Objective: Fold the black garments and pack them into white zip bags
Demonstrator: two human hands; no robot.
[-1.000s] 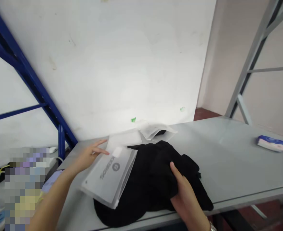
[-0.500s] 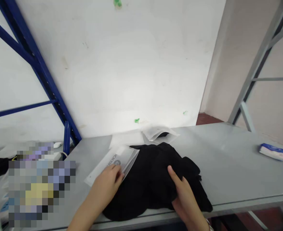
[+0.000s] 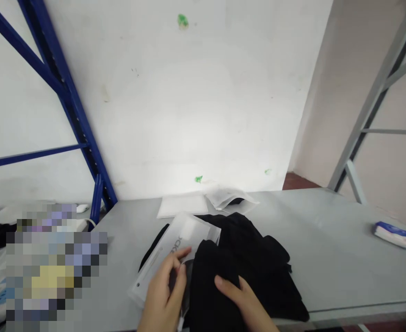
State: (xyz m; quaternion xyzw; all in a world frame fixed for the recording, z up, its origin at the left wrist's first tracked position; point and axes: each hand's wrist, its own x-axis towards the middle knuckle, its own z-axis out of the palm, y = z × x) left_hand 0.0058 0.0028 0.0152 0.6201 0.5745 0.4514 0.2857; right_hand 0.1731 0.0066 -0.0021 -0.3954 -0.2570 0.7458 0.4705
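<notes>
Bench: grey metal bench (image 3: 327, 263), a blue-and-white tissue pack (image 3: 394, 234) at its far right.
Garment: soft black cloth garment (image 3: 254, 258), heaped at the near edge.
Bag: translucent frosted plastic bag (image 3: 185, 233), printed, partly under the garment, its near end opened.
Left hand (image 3: 163, 295): fingers curled on the bag's near edge, gripping it.
Right hand (image 3: 240, 299): fingers pressed on the garment, grip unclear.

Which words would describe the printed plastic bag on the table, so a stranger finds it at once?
On the grey table, find the black cloth heap near the person. The frosted plastic bag lies on its left side, held by the left hand. Unlike the plain white sheet and crumpled bag behind, it carries dark printed letters.
</notes>
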